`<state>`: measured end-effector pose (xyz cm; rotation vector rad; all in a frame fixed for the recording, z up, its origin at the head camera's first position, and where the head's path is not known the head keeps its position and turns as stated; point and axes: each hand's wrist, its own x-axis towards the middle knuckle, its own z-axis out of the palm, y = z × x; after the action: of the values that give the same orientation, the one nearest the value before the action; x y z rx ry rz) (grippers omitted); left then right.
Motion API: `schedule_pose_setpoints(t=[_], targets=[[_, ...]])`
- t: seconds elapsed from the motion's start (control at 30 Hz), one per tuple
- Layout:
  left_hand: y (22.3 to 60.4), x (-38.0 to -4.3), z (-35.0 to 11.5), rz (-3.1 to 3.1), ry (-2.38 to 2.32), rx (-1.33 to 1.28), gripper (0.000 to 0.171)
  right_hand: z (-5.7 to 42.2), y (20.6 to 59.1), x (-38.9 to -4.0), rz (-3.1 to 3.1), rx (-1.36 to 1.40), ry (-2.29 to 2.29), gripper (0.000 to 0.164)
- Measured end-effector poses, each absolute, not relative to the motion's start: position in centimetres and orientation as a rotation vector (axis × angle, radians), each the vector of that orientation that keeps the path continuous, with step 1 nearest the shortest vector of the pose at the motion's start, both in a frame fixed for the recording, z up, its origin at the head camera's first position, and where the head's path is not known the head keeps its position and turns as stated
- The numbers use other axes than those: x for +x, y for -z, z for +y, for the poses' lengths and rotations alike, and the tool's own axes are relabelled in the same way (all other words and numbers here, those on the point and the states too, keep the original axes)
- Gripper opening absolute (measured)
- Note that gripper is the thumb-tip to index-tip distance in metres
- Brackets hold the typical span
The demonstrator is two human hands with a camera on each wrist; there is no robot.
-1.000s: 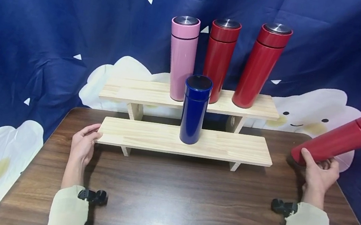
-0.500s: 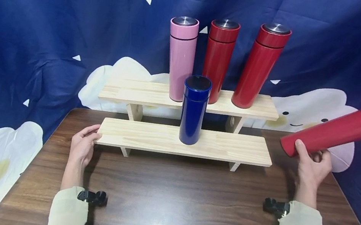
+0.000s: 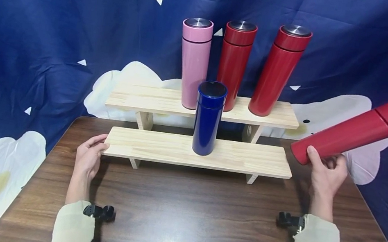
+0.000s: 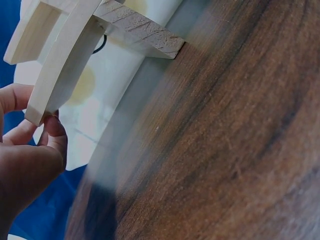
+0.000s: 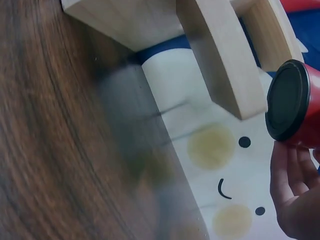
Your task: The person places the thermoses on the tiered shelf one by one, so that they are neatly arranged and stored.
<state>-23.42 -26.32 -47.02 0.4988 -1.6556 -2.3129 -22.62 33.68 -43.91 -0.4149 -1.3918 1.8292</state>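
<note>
My right hand (image 3: 327,179) grips a red thermos bottle (image 3: 352,135) near its base, tilted with the lid pointing up and right, just off the right end of the wooden two-tier shelf (image 3: 153,146). In the right wrist view the bottle's black base (image 5: 288,101) shows close to the end of the lower board. My left hand (image 3: 89,156) pinches the left end of that board between thumb and fingers. A blue thermos (image 3: 206,125) stands mid-way along the lower tier. On the upper tier stand a pink thermos (image 3: 194,67) and two red thermoses, one (image 3: 234,68) partly behind the blue one.
The shelf stands toward the back of a dark brown wooden table (image 3: 199,217). Behind it hangs a blue cloth (image 3: 81,18) with white clouds and triangles. Black cameras are strapped at both wrists, below the hands.
My right hand has moved left with the tilted red thermos, bringing its base closer to the shelf's right end. The left hand stays at the board's left end.
</note>
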Motion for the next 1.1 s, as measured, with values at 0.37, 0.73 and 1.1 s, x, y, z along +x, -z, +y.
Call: schedule_pose_setpoints(t=[0.37,0.73,1.1], targets=[[47.0,-23.5,-26.3,-1.672,2.28,0.476,0.034,31.7,43.2,-22.6,-1.446,-0.336,-1.861,0.044],[46.8,-23.2,-26.2,-1.682,2.309,0.495,0.034,30.2,43.0,-22.7,-1.52,-0.306,-1.866,0.047],[46.7,-23.2,-26.3,-1.68,2.305,0.489,0.034,28.4,42.9,-22.7,-1.565,-0.23,-1.86,0.047]])
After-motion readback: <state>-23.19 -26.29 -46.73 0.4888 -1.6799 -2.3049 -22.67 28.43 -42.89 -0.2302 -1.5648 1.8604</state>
